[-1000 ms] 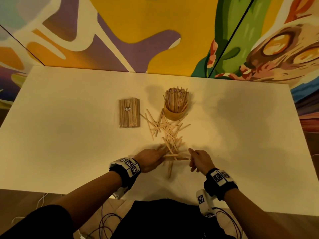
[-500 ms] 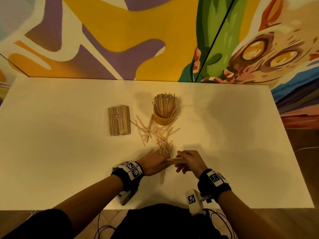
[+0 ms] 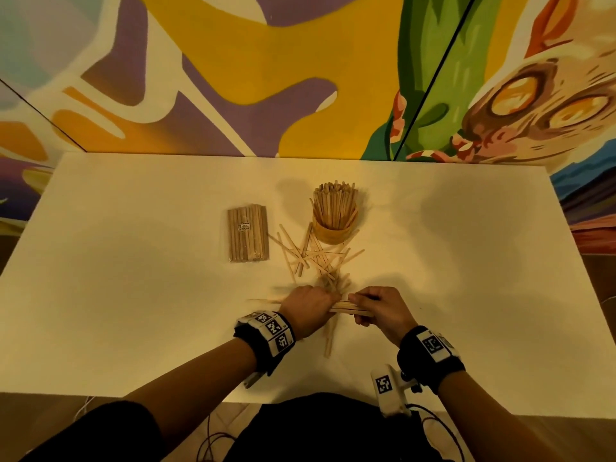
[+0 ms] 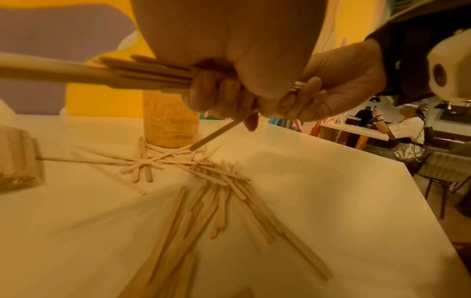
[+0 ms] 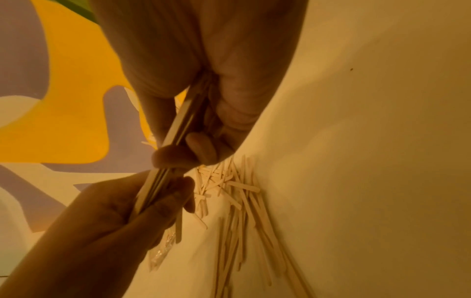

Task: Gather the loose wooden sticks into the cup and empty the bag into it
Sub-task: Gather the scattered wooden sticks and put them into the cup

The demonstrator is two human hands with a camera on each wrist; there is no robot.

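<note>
A wooden cup (image 3: 334, 232) packed with upright sticks stands mid-table, also seen in the left wrist view as the cup (image 4: 170, 129). A clear bag of sticks (image 3: 248, 232) lies flat to its left. Loose sticks (image 3: 316, 258) are scattered from the cup toward me, and more loose sticks (image 4: 203, 181) lie under my hands. My left hand (image 3: 308, 310) and right hand (image 3: 378, 306) each grip one end of a level bundle of sticks (image 3: 346, 307) just above the table. The fingers of both curl round the bundle (image 5: 175, 129). One stick (image 4: 216, 133) hangs slanted from the grip.
The white table (image 3: 133, 295) ends at its near edge by my body and at its right edge (image 4: 382, 181). A painted wall rises behind the table. Chairs and people (image 4: 397, 129) are seen beyond the right edge. Cables hang below the near edge.
My hands were apart on the table among the loose sticks. They have come together and now hold a gathered bundle between them, raised slightly off the surface.
</note>
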